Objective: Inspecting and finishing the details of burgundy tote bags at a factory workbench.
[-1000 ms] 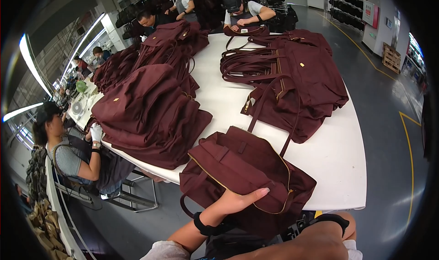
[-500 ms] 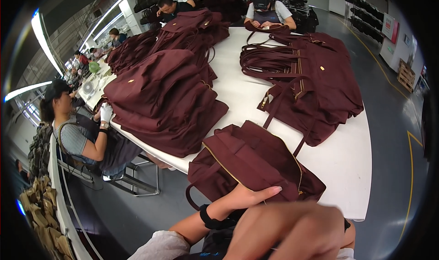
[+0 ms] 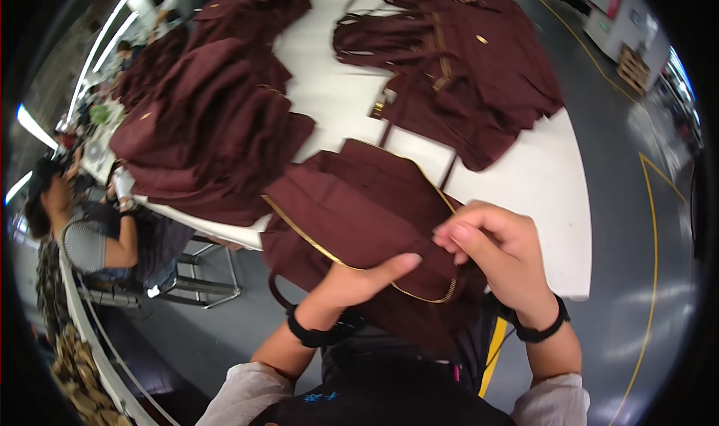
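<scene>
White desk (image 3: 524,186) in a workshop with grey floor, stacked maroon bags (image 3: 210,126). One maroon bag (image 3: 359,216) overhangs the near desk edge. Left hand (image 3: 359,280) flat on it, fingers together; right hand (image 3: 494,250) fingers pinched on its zip edge.

bag factory: stacked maroon bags (image 3: 210,126)
</scene>
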`<state>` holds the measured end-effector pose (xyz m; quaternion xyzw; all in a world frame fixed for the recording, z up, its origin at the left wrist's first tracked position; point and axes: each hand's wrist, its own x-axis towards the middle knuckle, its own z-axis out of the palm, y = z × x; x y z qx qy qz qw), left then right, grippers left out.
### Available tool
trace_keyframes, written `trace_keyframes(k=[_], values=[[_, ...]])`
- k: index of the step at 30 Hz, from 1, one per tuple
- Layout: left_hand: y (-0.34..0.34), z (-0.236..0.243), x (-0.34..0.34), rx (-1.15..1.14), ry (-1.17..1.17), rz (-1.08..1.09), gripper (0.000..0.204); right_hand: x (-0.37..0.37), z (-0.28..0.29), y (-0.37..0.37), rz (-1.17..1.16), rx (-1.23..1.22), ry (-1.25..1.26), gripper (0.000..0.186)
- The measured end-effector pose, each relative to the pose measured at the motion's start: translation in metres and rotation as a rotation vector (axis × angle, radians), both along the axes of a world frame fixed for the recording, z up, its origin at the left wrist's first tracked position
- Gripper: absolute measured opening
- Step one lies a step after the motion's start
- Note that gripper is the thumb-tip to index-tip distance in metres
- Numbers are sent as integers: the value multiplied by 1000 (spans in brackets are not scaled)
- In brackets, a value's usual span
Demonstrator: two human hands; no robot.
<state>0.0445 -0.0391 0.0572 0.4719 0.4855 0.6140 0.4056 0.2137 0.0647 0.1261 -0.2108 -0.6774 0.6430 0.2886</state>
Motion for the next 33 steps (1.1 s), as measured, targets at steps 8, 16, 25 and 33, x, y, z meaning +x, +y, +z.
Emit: trace_keyframes(k=[8, 16, 25, 33], values=[[1, -6, 3, -4, 29, 9, 21, 13, -23, 16, 114, -80, -234, 9], [-3, -4, 2, -10, 74, 1, 15, 9, -25, 11, 106, 6, -130, 7], [-4, 4, -1, -25, 125, -49, 18, 4, -26, 14, 149, 95, -96, 10], [-5, 7, -4, -57, 159, -81, 16, 6, -16, 21, 225, 258, -127, 10]])
